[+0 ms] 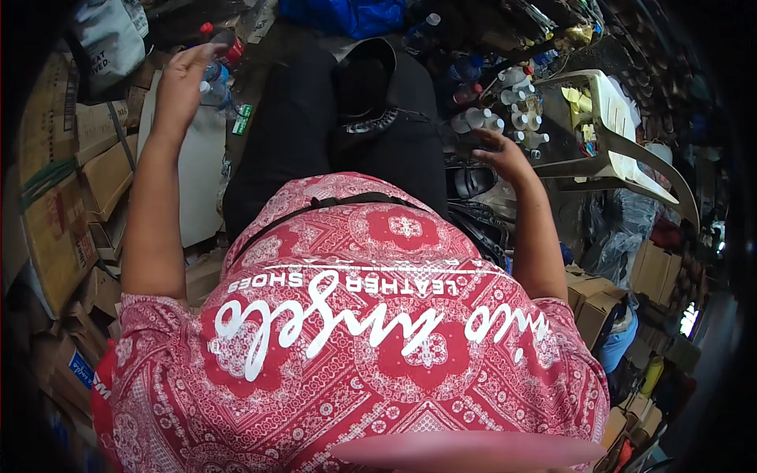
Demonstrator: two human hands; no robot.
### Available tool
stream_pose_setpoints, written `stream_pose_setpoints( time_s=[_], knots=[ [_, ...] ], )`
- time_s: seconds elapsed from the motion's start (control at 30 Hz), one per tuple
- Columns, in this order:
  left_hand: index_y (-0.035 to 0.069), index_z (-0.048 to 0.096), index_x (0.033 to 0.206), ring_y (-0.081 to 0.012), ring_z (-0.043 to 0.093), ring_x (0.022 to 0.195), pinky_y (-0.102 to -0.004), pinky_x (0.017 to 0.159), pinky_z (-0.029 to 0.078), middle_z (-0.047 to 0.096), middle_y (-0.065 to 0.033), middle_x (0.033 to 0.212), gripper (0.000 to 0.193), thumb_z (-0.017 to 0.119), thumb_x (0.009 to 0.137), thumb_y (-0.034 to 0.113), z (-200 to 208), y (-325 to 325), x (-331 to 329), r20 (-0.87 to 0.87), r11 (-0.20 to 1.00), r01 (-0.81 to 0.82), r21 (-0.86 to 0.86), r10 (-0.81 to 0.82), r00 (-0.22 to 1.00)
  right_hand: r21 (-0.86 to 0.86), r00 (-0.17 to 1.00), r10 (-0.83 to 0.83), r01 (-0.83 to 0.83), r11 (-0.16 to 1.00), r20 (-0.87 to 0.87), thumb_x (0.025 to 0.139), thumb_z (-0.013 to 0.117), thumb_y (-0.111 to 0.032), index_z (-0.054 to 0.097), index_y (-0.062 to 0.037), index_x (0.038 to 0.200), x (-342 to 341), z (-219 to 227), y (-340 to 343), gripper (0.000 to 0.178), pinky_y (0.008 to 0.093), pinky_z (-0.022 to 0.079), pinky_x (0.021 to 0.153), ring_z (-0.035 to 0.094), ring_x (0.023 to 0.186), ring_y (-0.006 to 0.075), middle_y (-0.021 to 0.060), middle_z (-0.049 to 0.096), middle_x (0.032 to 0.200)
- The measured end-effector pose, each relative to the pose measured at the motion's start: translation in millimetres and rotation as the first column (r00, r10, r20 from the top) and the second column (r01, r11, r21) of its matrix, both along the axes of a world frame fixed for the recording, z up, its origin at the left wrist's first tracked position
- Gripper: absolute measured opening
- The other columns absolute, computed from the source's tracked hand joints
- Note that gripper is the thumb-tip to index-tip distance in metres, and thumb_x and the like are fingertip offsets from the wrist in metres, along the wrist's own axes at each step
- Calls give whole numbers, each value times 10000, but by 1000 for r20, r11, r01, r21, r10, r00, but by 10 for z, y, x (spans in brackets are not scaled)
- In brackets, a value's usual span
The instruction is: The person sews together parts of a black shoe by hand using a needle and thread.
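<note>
My left hand (pixel 183 85) is stretched out at the upper left with its fingers extended. Its fingertips overlap a dark plastic bottle with a red label (pixel 232 52); I cannot tell whether they touch it. Just beside this hand are clear bottles with blue labels (pixel 214 94). On the other side, my right hand (pixel 505 158) is open, thumb and fingers apart, with nothing visible in it. Closest to it is a group of empty-looking clear bottles with white caps (pixel 473 120), several of them standing together.
A worn white plastic chair (pixel 593 165) lies to the right of the bottles. Flattened cardboard (pixel 59 236) is piled along the left, beside a pale board (pixel 197 173). A blue bag (pixel 343 16) is at the far edge, a white bag (pixel 110 47) at the far left.
</note>
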State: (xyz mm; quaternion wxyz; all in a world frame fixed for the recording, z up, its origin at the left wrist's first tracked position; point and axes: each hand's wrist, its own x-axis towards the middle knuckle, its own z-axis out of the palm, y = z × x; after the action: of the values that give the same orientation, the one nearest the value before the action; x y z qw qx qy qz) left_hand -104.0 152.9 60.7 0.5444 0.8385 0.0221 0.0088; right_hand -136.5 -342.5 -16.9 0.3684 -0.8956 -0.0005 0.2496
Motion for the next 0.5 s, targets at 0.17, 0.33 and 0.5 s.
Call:
stream_pose_setpoints(
  time_s=[0.17, 0.33, 0.5],
  knots=[
    [95, 665, 1089, -301, 629, 936, -378, 811, 511, 641, -115, 953, 350, 739, 797, 274, -184, -993, -485, 166, 779, 410, 475, -537, 827, 170, 927, 124, -194, 966, 354, 816, 751, -251, 559, -168, 1338, 381, 506, 694, 562, 366, 482, 885, 601, 1014, 240, 110, 602, 1168],
    [74, 647, 1054, -323, 627, 947, -397, 805, 505, 622, -111, 937, 357, 772, 753, 221, -402, -1234, -323, 22, 652, 582, 486, -675, 738, -183, 787, 446, -408, 894, 426, 774, 788, -318, 636, -76, 1013, 688, 762, 1424, 373, 336, 473, 669, 595, 774, 181, 72, 632, 878],
    [63, 660, 1042, -318, 630, 947, -394, 802, 504, 642, -113, 974, 336, 779, 740, 151, -372, -1238, -199, 100, 672, 675, 305, -728, 679, -71, 928, 234, -222, 972, 290, 731, 814, -369, 611, -49, 942, 602, 607, 1313, 434, 381, 508, 722, 651, 800, 276, 140, 661, 848]
  ],
)
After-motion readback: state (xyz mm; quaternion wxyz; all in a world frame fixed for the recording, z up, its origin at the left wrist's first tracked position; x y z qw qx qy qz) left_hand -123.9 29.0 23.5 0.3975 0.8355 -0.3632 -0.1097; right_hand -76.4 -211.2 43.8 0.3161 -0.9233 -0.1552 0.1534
